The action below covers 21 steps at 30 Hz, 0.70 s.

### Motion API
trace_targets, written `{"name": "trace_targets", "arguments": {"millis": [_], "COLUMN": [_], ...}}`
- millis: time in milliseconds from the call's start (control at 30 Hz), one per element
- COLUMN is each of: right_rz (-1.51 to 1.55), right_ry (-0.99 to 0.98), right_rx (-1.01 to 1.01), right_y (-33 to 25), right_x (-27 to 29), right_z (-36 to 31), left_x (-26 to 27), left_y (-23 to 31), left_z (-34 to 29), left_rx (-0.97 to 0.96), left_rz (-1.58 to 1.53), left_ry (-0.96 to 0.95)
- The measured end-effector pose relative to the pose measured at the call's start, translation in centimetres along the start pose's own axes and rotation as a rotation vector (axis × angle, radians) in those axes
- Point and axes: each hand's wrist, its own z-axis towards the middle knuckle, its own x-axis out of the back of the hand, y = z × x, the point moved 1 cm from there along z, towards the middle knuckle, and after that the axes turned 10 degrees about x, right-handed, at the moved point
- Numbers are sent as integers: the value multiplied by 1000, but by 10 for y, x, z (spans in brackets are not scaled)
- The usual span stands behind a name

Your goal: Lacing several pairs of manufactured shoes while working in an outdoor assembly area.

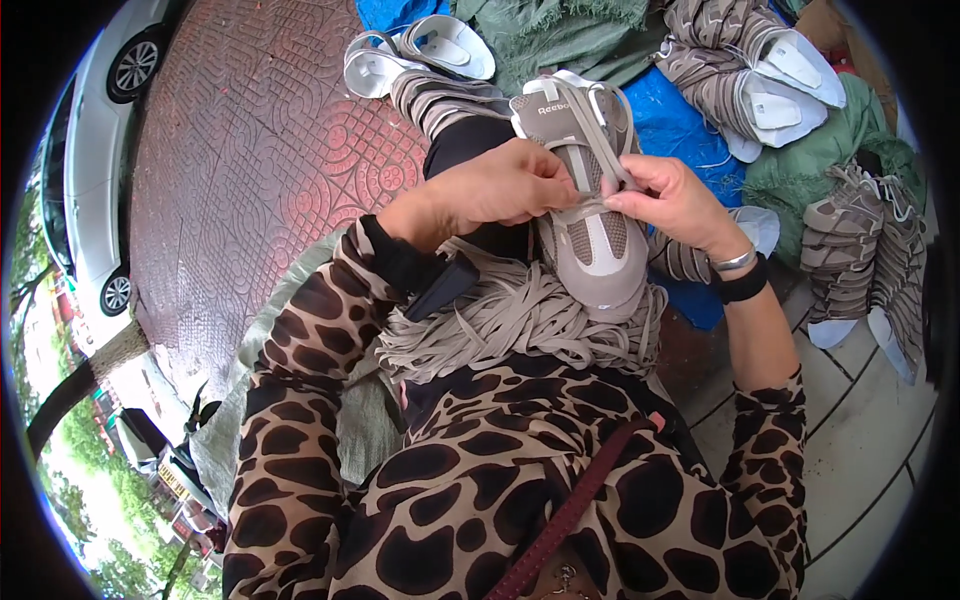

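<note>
A taupe shoe upper (pixel 600 258) with mesh panels lies on my lap, toe toward me. My left hand (pixel 500 188) is closed in a pinch on the left side of its lacing area, on a flat beige shoelace. From the right, my right hand (pixel 672 202) pinches the same shoelace (pixel 597 135) between thumb and fingers, and part of it loops up over the tongue. Exactly how the lace passes through the eyelets is hidden by my fingers. Beneath the toe, a heap of loose beige shoelaces (pixel 500 315) spreads across my lap.
Stacked shoe uppers (pixel 440 100) sit beyond my left knee, and more stacked uppers (pixel 740 75) lie at the far right. Another nested pair of stacks (pixel 862 250) stands on the tiles at right. Green sacking (pixel 550 35) and blue sheeting (pixel 695 125) lie around. A silver car (pixel 100 130) is parked left.
</note>
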Motion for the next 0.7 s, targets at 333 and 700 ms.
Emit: {"name": "trace_targets", "arguments": {"millis": [333,700], "right_rz": [78,332], "right_ry": [29,123], "right_rx": [-32,-97], "right_y": [3,-19], "right_x": [-1,29], "right_z": [6,23], "left_x": [14,27], "left_y": [10,-10], "left_z": [-18,-24], "left_rx": [-432,-312], "left_rz": [813,758], "left_ry": [278,323]}}
